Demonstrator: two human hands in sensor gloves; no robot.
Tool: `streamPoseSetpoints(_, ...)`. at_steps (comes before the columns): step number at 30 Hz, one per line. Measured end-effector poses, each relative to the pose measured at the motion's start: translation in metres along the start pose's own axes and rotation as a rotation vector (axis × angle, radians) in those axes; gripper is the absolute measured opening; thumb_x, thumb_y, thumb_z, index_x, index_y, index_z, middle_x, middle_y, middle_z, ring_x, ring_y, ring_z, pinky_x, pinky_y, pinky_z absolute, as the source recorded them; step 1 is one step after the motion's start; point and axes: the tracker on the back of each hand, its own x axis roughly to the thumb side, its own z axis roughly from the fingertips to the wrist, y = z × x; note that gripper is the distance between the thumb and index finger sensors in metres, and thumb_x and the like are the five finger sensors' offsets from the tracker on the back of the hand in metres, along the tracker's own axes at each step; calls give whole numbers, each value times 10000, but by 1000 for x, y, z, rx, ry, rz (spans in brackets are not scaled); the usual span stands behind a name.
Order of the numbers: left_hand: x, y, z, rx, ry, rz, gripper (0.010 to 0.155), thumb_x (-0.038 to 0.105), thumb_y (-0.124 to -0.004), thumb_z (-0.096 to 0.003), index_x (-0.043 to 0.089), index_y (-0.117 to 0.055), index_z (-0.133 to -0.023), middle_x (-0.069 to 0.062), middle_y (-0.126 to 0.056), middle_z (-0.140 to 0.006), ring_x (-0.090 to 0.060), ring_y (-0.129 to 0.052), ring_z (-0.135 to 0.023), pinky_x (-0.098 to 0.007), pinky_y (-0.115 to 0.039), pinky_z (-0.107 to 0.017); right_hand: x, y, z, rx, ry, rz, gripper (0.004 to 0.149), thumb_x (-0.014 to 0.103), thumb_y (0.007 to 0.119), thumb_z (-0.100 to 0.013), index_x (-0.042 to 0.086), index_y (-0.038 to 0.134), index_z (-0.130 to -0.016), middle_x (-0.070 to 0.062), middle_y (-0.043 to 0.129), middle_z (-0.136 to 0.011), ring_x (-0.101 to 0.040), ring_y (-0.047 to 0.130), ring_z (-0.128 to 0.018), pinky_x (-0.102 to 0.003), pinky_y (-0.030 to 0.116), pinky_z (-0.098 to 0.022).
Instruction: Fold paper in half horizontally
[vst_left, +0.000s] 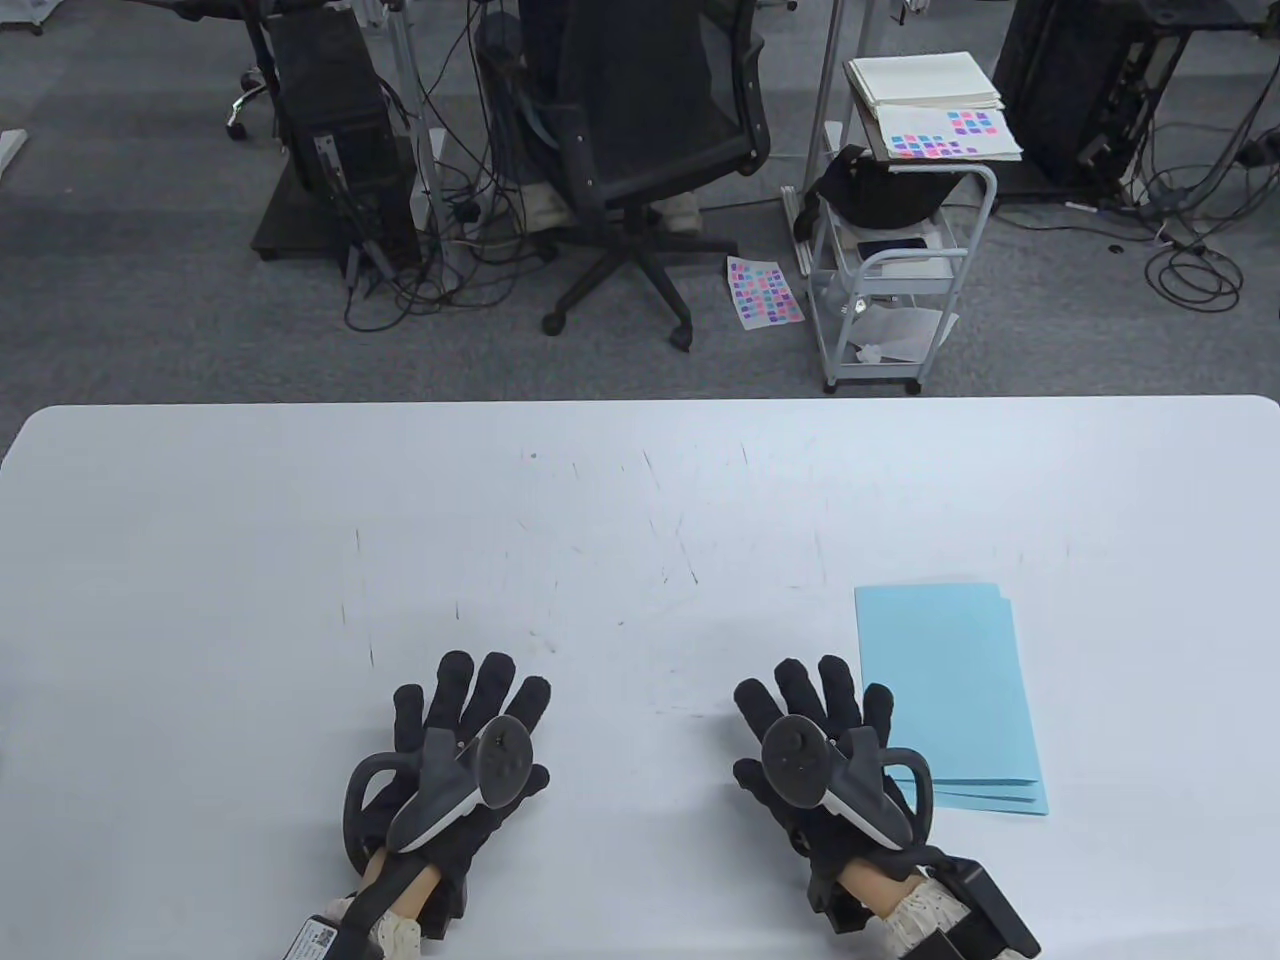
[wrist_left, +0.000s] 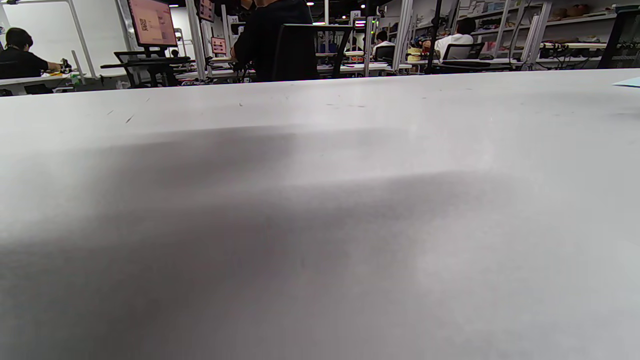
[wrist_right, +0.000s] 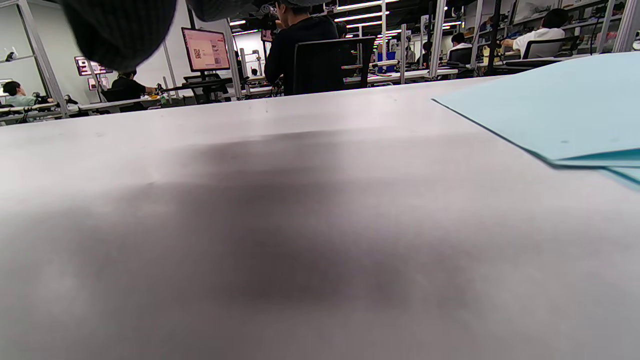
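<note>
Both hands flat on the white worktop (vst_left: 640, 500), light blue paper at the right.

Left hand (vst_left: 455, 745) palm down, fingers spread, holding nothing; right hand (vst_left: 815, 745) likewise, just left of the paper (vst_left: 945, 690). Folded sheets stacked slightly offset, long axis running from near edge to far edge, tilted slightly.

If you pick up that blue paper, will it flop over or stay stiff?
The light blue sheet of paper would probably flop, since it looks thin and lies flat on the white table. Its staggered near edges suggest several layers, so they may slide apart. It likely weighs very little.
</note>
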Motion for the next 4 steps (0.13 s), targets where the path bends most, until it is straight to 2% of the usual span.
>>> streamPoseSetpoints(4, 0, 0, 0, -4, 1, -7, 796, 649, -634, -347, 601, -197, -1011, 204, -96, -1194, -206, -69, -1160, -601, -214, -872, 3, 7, 4, 38, 7, 5, 710, 501, 722, -448, 407, 392, -1070, -5, 257, -1203, -411, 89, -1069, -696, 92, -705)
